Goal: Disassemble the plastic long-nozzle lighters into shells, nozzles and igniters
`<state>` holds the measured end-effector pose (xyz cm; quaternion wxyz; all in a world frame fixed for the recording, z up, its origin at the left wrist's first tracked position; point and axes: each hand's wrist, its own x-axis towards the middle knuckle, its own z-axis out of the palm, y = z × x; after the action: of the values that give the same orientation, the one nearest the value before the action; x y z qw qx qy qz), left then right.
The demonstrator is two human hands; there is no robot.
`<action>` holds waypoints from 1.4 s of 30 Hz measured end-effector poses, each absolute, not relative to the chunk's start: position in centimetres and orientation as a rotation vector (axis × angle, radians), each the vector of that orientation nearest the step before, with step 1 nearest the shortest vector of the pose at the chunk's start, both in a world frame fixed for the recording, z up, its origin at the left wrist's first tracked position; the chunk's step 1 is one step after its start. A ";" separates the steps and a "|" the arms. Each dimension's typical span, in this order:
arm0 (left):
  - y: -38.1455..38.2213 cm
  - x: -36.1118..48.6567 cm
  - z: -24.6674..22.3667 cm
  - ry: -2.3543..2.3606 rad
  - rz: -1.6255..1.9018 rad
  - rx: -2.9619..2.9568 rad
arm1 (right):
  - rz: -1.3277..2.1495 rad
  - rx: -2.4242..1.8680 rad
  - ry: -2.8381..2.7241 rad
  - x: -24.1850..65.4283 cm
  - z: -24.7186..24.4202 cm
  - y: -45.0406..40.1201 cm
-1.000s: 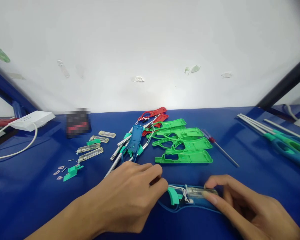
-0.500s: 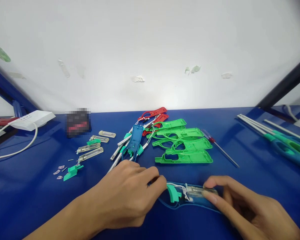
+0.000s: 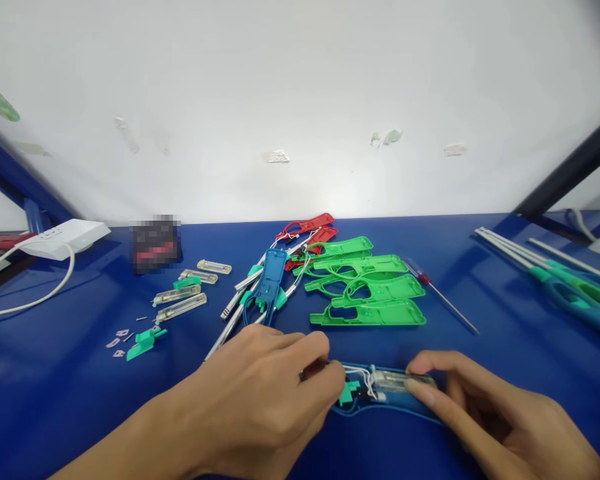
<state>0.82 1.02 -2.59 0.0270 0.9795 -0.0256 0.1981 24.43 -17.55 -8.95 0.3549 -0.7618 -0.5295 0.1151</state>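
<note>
A blue half-shell (image 3: 400, 405) lies near the front edge, holding a clear fuel tube (image 3: 393, 380), white wires and a teal trigger piece (image 3: 349, 393). My right hand (image 3: 500, 413) pinches the tube and the shell's right end between thumb and fingers. My left hand (image 3: 275, 393) is closed at the shell's left end, beside the teal piece, and covers that end; what its fingertips hold is hidden.
Green half-shells (image 3: 380, 313) lie behind the hands, with a screwdriver (image 3: 450, 307) to their right. Metal rods, a blue shell (image 3: 273, 273) and red shells (image 3: 307, 227) form a pile. Clear tubes (image 3: 183, 308) and small parts lie left. Assembled lighters (image 3: 575, 287) are at right.
My left hand has moved slightly right along the blue shell. The teal piece now looks turned and sits lower against the shell. My right hand has stayed in place.
</note>
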 end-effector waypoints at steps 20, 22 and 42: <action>1.1 0.8 -3.7 0.002 0.236 3.129 | 0.257 -1.975 -1.400 24.4 -9.0 -17.7; 1.1 0.8 -3.5 -0.010 0.201 3.154 | 0.259 -1.978 -1.402 24.3 -8.8 -17.6; 1.3 1.4 -3.0 0.174 0.233 2.700 | 0.206 -1.966 -1.462 24.5 -8.8 -17.6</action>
<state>1.42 1.34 -2.99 0.2112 0.9718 0.0625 0.0840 24.51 -17.61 -8.82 0.3349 -0.7534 -0.5603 0.0790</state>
